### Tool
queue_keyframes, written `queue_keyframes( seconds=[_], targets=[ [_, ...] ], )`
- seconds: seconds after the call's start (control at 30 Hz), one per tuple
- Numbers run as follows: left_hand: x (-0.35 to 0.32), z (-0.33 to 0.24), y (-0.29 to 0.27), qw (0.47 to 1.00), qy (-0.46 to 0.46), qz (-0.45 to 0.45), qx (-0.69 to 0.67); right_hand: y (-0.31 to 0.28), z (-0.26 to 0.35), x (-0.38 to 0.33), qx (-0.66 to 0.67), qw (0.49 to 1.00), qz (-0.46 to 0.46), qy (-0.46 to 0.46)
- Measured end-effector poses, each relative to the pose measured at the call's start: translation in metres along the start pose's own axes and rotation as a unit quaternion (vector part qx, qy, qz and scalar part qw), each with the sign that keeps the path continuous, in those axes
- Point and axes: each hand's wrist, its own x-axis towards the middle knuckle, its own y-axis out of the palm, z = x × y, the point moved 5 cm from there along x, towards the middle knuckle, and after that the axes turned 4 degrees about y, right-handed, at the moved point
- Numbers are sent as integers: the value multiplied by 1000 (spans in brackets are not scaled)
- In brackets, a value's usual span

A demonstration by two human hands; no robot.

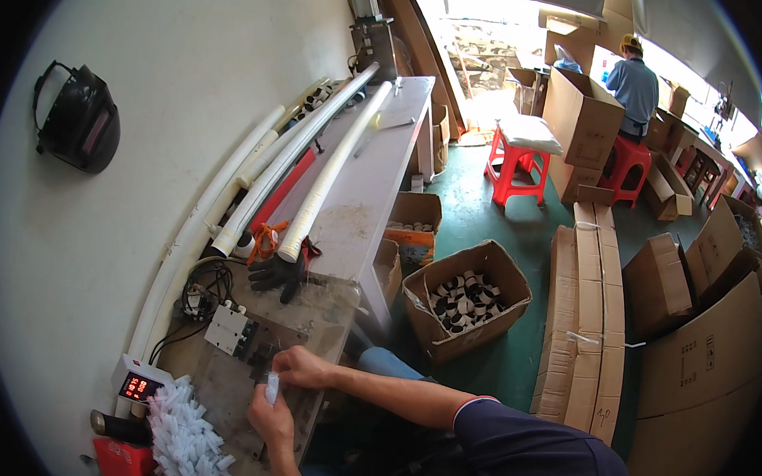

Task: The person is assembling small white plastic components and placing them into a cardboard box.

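My left hand (273, 420) is closed round a small translucent whitish plastic piece (271, 389), which sticks up from the fingers. Just above it, my right hand (305, 368) is pinched closed near the top of that piece; what lies between its fingertips is hidden. Both hands are over the near end of the workbench (234, 370), beside a dark metal fixture (262, 354) joined to a grey block-shaped device (230, 329). To the left of my hands is a heap of similar translucent pieces (188, 435).
A digital display box (139, 384) stands by the wall. Long white tubes (337, 171) and a black glove (277, 276) lie along the bench. On the floor are a carton of short tube pieces (466, 301), long cartons (596, 318) and red stools (520, 166). Another person (635, 88) stands far off.
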Motion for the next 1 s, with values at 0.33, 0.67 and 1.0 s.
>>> queue_keyframes(
  seconds=[0.33,0.67,1.0],
  targets=[
    [-1,-13,-4,992,-13,33,123,8,8,-6,-73,991,-77,-83],
    [-4,-14,2,991,18,35,129,1,6,-11,-62,992,-64,-94],
    [-52,49,-36,989,-59,-123,55,-3,15,-43,64,967,-202,-138]
  ],
)
